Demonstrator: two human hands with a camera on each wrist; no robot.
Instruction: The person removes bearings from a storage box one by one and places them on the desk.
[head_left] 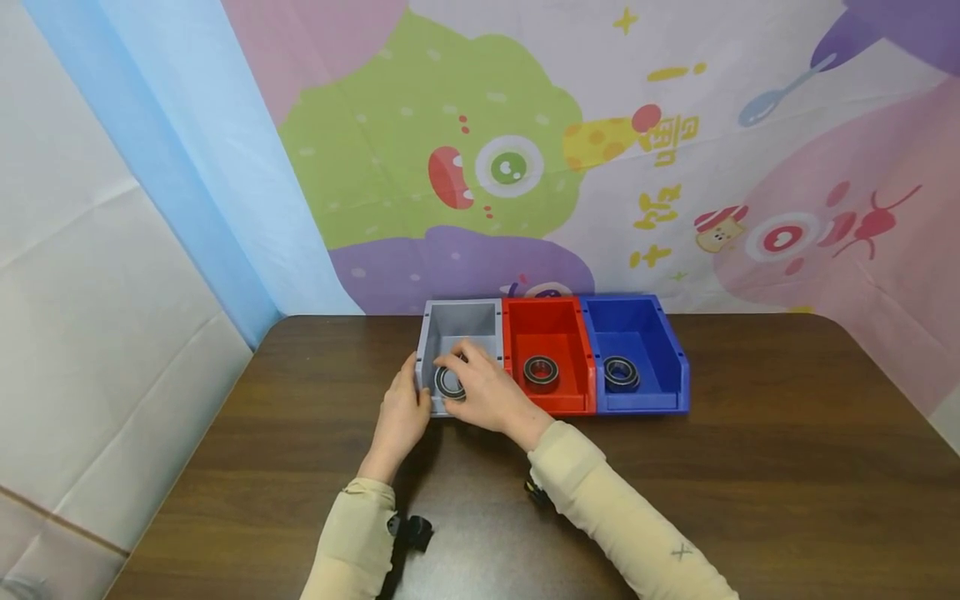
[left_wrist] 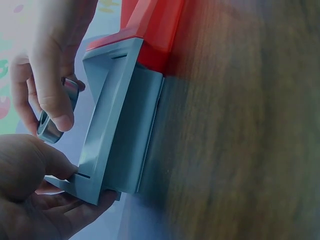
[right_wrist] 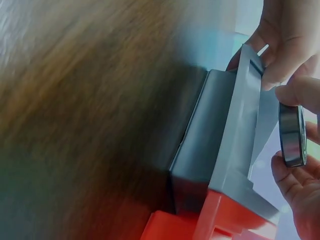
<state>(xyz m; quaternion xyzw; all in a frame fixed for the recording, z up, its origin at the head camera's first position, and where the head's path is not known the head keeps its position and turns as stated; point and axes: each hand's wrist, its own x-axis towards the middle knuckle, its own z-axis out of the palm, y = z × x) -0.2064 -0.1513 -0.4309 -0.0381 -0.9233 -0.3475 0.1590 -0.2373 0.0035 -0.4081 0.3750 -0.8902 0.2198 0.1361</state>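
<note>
My right hand (head_left: pixel 487 393) pinches a ball bearing (right_wrist: pixel 291 135) between thumb and fingers, above the front of the grey bin (head_left: pixel 462 318). In the right wrist view the bearing stands on edge, its smooth metal side showing. My left hand (head_left: pixel 400 419) grips the grey bin's left front corner, thumb inside the wall and fingers outside, as the left wrist view shows. A second bearing (head_left: pixel 542 385) lies near the front of the red bin (head_left: pixel 542 315). Another bearing (head_left: pixel 622 387) lies near the front of the blue bin (head_left: pixel 624 317).
The three bins stand side by side at the back of a dark wooden table (head_left: pixel 750 467). Behind them hangs a cartoon-printed cloth (head_left: pixel 645 100). A pale padded wall (head_left: pixel 90 250) rises at the left.
</note>
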